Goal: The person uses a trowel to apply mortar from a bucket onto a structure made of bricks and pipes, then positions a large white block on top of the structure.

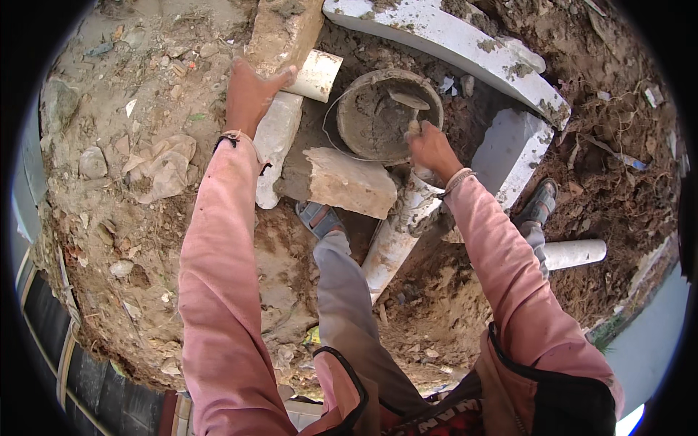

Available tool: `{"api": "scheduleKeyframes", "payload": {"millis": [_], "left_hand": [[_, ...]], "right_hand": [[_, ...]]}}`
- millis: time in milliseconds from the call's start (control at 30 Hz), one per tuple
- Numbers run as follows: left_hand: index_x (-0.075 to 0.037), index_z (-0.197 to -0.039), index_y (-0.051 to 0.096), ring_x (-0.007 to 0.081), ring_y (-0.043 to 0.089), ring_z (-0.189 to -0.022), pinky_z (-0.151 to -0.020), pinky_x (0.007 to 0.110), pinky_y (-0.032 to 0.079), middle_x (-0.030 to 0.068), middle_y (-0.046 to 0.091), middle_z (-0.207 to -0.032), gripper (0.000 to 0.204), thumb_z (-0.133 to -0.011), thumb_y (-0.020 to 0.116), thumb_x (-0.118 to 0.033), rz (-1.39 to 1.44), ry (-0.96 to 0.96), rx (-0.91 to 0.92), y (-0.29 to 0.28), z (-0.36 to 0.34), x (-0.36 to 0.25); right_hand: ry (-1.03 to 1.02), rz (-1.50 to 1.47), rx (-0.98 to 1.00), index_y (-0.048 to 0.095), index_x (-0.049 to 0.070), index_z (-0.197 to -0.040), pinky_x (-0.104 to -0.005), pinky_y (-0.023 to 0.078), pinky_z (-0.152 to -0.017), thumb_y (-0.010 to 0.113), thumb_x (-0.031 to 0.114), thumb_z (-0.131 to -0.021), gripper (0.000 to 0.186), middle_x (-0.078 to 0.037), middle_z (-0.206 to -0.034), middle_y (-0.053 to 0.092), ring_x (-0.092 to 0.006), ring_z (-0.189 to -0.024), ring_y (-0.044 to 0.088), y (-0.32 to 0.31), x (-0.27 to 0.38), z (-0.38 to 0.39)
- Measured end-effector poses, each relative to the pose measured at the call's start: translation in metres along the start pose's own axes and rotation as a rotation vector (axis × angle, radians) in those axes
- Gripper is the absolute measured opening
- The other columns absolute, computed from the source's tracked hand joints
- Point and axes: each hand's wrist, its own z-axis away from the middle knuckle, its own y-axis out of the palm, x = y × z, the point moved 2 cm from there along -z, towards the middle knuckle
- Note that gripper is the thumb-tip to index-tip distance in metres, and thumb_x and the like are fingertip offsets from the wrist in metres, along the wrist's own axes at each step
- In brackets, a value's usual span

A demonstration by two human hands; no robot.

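Observation:
My right hand (432, 151) is closed round the handle of a trowel (408, 99), whose blade lies over the wet grey mortar (374, 120) in a round pan (351, 150) with a wire handle. To the left, my left hand (251, 98) rests with its thumb spread from the fingers on the near end of a long tan stone block (287, 33). Its thumb reaches toward a short white pipe piece (318, 75). Just below that hand lies a pale, narrow block (278, 134). A broken stone block (351, 182) sits in front of the pan.
White, mortar-spattered slabs (451, 36) edge the pit behind the pan, and another slab (512, 156) stands at its right. A dirty white pipe (392, 254) runs toward me between my sandalled feet. Another pipe (574, 254) sticks out at right. Loose soil and stones surround everything.

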Motion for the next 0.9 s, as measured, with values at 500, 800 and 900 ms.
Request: {"api": "scheduleKeyframes", "payload": {"millis": [500, 800, 900], "left_hand": [[0.013, -0.128, 0.046, 0.0448, 0.054, -0.114, -0.098, 0.043, 0.041, 0.0348, 0.056, -0.118, 0.076, -0.087, 0.060, -0.049, 0.182, 0.014, -0.234, 0.004, 0.000, -0.003], [0.014, -0.122, 0.050, 0.0469, 0.053, -0.114, -0.098, 0.045, 0.040, 0.0364, 0.055, -0.119, 0.072, -0.089, 0.056, -0.050, 0.157, -0.081, -0.248, -0.001, -0.004, -0.002], [0.008, -0.127, 0.050, 0.0418, 0.052, -0.118, -0.100, 0.043, 0.039, 0.0305, 0.056, -0.123, 0.066, -0.091, 0.055, -0.048, 0.155, -0.092, -0.290, -0.004, -0.002, 0.007]], "right_hand": [[-0.302, 0.494, 0.260, 0.056, -0.009, -0.099, -0.0477, 0.053, -0.079, 0.050, 0.019, -0.083, 0.033, -0.033, -0.089, 0.064, -0.0467, -0.088, 0.064, 0.019, -0.004, -0.019], [-0.210, 0.571, 0.266, 0.055, -0.006, -0.111, -0.0500, 0.052, -0.083, 0.045, 0.016, -0.086, 0.034, -0.033, -0.102, 0.063, -0.0457, -0.094, 0.064, -0.018, 0.008, -0.013], [-0.176, 0.521, 0.281, 0.054, -0.007, -0.112, -0.0507, 0.051, -0.083, 0.043, 0.017, -0.089, 0.036, -0.032, -0.100, 0.063, -0.0460, -0.093, 0.064, 0.008, -0.008, -0.018]]}}
